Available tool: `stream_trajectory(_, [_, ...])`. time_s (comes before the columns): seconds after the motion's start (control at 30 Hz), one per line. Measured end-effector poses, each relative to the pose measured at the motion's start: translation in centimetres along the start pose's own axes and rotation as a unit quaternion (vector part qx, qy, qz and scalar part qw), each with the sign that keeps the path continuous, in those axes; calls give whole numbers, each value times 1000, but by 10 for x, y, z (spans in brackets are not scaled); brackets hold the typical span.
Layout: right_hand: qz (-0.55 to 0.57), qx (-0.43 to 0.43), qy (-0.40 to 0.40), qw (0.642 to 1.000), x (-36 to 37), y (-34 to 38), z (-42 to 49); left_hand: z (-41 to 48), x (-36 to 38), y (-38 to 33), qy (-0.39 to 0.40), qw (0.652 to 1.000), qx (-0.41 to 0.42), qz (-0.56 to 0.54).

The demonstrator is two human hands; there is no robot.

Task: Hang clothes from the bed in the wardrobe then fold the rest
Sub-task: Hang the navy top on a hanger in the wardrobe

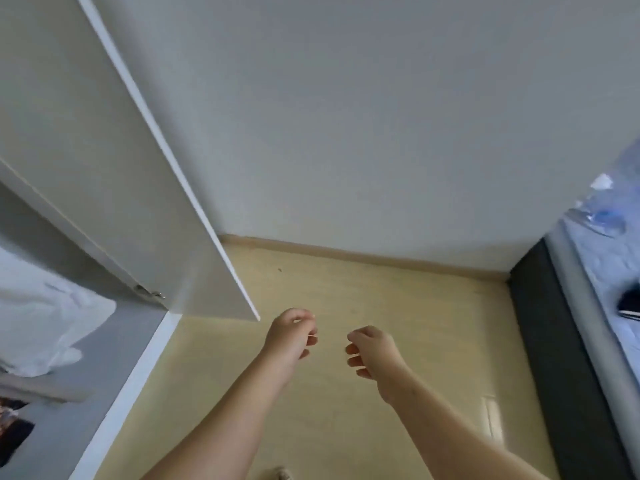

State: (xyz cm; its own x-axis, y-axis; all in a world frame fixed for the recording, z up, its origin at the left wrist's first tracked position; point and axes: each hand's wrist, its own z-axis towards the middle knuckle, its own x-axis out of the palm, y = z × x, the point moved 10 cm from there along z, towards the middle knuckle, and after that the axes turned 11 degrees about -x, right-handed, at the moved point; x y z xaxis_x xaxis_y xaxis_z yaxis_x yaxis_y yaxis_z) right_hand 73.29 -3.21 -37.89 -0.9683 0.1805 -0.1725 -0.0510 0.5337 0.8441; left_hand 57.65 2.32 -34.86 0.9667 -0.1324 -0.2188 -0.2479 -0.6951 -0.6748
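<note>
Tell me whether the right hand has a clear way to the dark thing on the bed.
Probably yes. The right hand holds nothing, fingers loosely curled, and only bare floor and the low bed frame lie between it and the dark thing; a step closer may be needed.

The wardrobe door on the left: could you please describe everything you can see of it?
The wardrobe door is a flat off-white panel, apparently laminated board, with a brighter white edge. It stands swung open, out over the floor. A metal hinge shows at its inner side near the bottom. No handle shows. The left hand hangs near its lower corner, apparently not touching it.
</note>
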Motion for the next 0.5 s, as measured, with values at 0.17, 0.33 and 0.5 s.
stream_trajectory(0.17, [43,29,-112,992,-174,-63,-50,-52,184,22,109,991,-3,72])
stream_trajectory(0.33, [83,50,-224,970,-320,-121,-106,-111,343,39,200,969,15,147])
stream_trajectory(0.5, [126,61,-317,938,-421,-166,-158,-171,456,44,263,940,39,216])
